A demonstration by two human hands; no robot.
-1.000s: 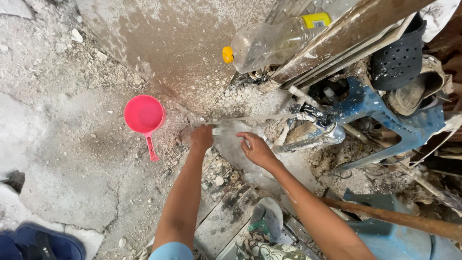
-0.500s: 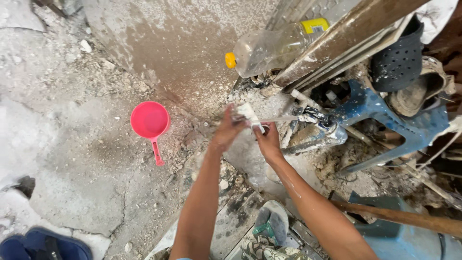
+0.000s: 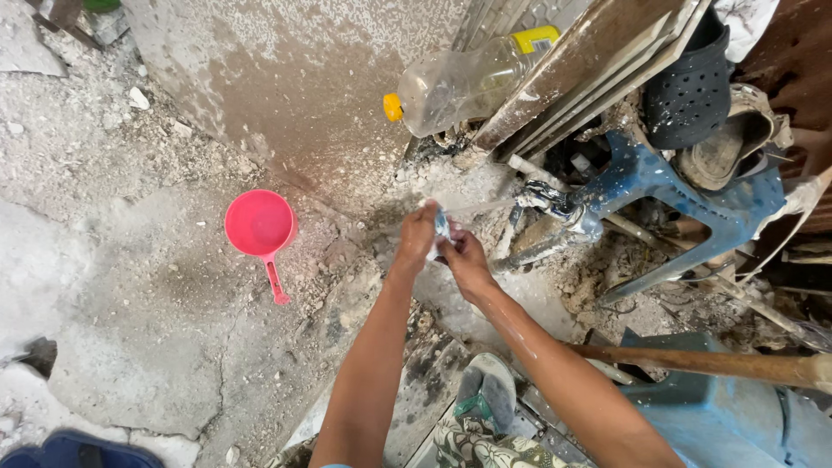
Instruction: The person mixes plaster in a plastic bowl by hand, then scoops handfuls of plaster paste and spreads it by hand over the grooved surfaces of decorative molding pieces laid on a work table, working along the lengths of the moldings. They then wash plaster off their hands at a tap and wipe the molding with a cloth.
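Item one: my left hand [image 3: 418, 234] and right hand [image 3: 461, 256], pressed together and closed around a small pale rag [image 3: 441, 227], held just left of the tap [image 3: 555, 205]. Left of them, on the rough concrete floor [image 3: 130, 277], I log a pink scoop [image 3: 260, 227]. Above, a plastic bottle [image 3: 464, 82] with a yellow cap lies against leaning boards [image 3: 598, 65]. To the right: blue plastic chair [image 3: 685, 186], black perforated basket [image 3: 693, 91]. A wooden handle [image 3: 702, 362] crosses beside my right forearm.

Rough concrete floor [image 3: 130, 286] w/ rubble, pink scoop [image 3: 258, 227] on it.
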